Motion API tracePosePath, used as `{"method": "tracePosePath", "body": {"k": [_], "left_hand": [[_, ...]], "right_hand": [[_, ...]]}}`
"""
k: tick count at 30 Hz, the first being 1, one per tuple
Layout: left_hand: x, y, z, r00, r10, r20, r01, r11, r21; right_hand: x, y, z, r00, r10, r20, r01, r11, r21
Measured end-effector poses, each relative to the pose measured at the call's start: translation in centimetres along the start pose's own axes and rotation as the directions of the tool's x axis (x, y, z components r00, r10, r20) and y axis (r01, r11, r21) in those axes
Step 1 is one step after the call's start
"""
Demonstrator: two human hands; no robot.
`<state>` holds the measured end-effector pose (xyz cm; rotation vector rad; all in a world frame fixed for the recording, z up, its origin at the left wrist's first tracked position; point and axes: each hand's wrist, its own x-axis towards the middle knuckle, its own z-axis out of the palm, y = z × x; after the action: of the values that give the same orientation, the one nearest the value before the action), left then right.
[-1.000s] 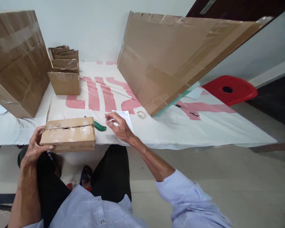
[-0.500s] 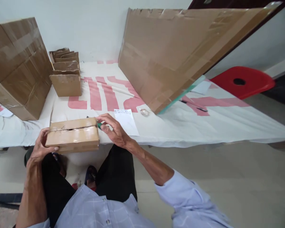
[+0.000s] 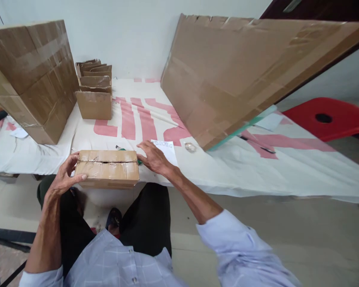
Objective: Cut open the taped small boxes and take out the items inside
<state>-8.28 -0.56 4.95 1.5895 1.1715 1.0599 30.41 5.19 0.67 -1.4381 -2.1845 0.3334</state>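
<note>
In the head view, my left hand, the nearer, clamps the left end of the cardboard box, its long axis along the near edge of the tabletop. The box lies just left of my half-curled right hand; whether those fingers grip anything I cannot tell.

Your shirt is pale blue, thin white check; your trousers black. Small box: light tan. Green item beside it. Tablecloth white, bold pinkish-red shapes. Paper white, bluish marks. Big panel brown, mint-green strip. Stool red.
</note>
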Motion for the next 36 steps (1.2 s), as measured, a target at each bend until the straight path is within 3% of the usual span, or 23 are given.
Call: {"method": "tracePosePath", "body": {"k": [3, 5, 9, 13, 17, 19, 22, 24, 26, 30, 36], "left_hand": [[0.0, -0.3, 0.1, 1.000, -0.003, -0.004, 0.003, 1.000, 0.015], [0.0, -0.3, 0.1, 1.000, 0.003, 0.005, -0.003, 1.000, 0.023], [-0.1, -0.2, 0.1, 1.000, 0.005, 0.030, -0.007, 0.998, 0.057], [-0.2, 0.0, 0.1, 1.000, 0.004, 0.031, -0.006, 0.997, 0.075], [-0.2, 0.0, 0.0, 0.999, 0.017, 0.042, -0.020, 0.997, 0.080], [-0.1, -0.2, -0.1, 0.998, 0.023, 0.053, -0.027, 0.996, 0.088], [0.1, -0.4, 0.0, 0.998, 0.029, 0.061, -0.035, 0.995, 0.097], [0.2, -0.6, 0.1, 0.997, 0.039, 0.068, -0.046, 0.994, 0.099], [0.2, -0.7, 0.1, 0.996, 0.048, 0.079, -0.056, 0.993, 0.106], [0.1, -0.5, 0.3, 0.996, 0.038, 0.076, -0.048, 0.990, 0.136], [-0.2, -0.1, 0.5, 0.998, 0.052, 0.045, -0.061, 0.975, 0.216]], "right_hand": [[0.8, 0.9, 2.4, 0.977, 0.124, 0.173, -0.101, 0.986, -0.134], [0.8, 0.9, 3.7, 0.968, 0.155, 0.197, -0.128, 0.981, -0.144], [0.4, 0.5, 5.1, 0.974, 0.167, 0.151, -0.154, 0.984, -0.094], [0.3, 0.8, 5.1, 0.971, 0.237, 0.039, -0.238, 0.971, 0.018], [0.6, 1.6, 3.3, 0.915, 0.388, -0.114, -0.367, 0.915, 0.167], [0.5, 1.5, 1.5, 0.892, 0.430, -0.137, -0.375, 0.876, 0.304], [0.0, -0.3, -1.8, 0.908, 0.411, -0.076, -0.264, 0.704, 0.659], [-0.6, -2.3, -3.9, 0.943, 0.328, -0.050, -0.168, 0.603, 0.780], [-1.2, -4.5, -5.7, 0.975, 0.215, -0.049, -0.105, 0.646, 0.756], [-1.9, -7.5, -7.9, 0.999, 0.043, -0.014, -0.027, 0.816, 0.578], [-1.5, -8.5, -8.5, 0.996, -0.067, 0.055, 0.046, 0.948, 0.314]]}}
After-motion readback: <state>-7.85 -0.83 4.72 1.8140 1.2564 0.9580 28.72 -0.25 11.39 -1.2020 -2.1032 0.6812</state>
